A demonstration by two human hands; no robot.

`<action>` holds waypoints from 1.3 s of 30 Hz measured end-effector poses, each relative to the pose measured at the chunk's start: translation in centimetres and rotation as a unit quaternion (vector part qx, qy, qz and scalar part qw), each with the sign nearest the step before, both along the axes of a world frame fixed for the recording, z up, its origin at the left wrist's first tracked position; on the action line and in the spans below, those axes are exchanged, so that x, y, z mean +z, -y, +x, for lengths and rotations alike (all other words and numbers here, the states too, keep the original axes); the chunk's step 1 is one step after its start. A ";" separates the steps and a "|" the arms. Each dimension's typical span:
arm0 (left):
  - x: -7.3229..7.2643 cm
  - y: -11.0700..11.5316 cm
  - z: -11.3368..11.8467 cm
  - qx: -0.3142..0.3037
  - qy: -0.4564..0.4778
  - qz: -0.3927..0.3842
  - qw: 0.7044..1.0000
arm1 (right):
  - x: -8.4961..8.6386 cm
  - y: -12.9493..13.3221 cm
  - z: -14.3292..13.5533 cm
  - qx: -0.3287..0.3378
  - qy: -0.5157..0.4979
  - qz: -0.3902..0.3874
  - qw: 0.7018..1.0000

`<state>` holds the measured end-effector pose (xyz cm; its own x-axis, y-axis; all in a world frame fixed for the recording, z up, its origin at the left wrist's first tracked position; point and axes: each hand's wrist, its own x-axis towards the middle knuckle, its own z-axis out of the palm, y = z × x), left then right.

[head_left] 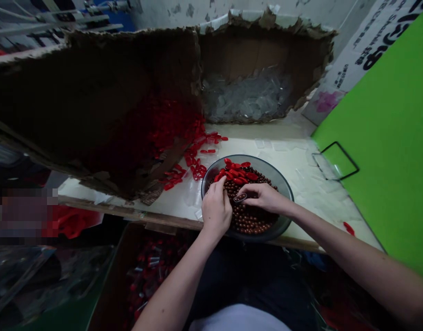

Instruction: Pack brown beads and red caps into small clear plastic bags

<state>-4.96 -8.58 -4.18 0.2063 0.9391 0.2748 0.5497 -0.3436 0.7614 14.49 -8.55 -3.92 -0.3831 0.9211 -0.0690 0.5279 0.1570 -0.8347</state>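
Observation:
A grey bowl point(284, 181) of small brown balls point(254, 225) stands at the table's front edge, with a heap of glossy red caps point(236, 171) on top of the balls at the far side. My right hand point(263, 197) is over the bowl, pinching a small clear container point(240, 197) with brown balls inside it. Just left of it, my left hand point(216, 204) reaches over the bowl's left rim. Its fingertips touch the near edge of the red caps, fingers stretched out and thumb apart; nothing shows in its grasp.
A torn cardboard box point(266, 50) holds clear plastic pieces point(246, 99) and many red caps point(170, 124), some spilling onto the white table point(239, 133). At right stands a green panel point(387, 138) with a black wire handle point(347, 161). Below left, a bin holds red-capped containers point(152, 262).

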 end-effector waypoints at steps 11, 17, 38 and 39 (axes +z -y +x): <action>1.1 -0.3 0.2 -0.106 0.213 -0.114 0.965 | 2.6 1.6 0.5 -0.160 -0.202 -0.025 0.966; 2.3 0.0 1.6 -0.177 0.328 -0.232 0.898 | 4.5 2.2 0.2 -0.131 -0.200 -0.011 0.971; 2.5 -0.1 -0.3 -0.207 0.384 -0.351 0.829 | 7.9 1.7 2.0 -0.014 0.002 -0.015 1.000; 2.5 -0.2 -0.4 -0.205 0.393 -0.353 0.824 | 7.8 1.7 2.1 -0.020 -0.008 -0.015 1.000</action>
<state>-5.36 -8.39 -1.73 0.5645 0.8180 -0.1111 -0.2601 0.3039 0.9165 16.55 -10.27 3.85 -0.3465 0.9336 -0.0913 0.5200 0.1102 -0.8470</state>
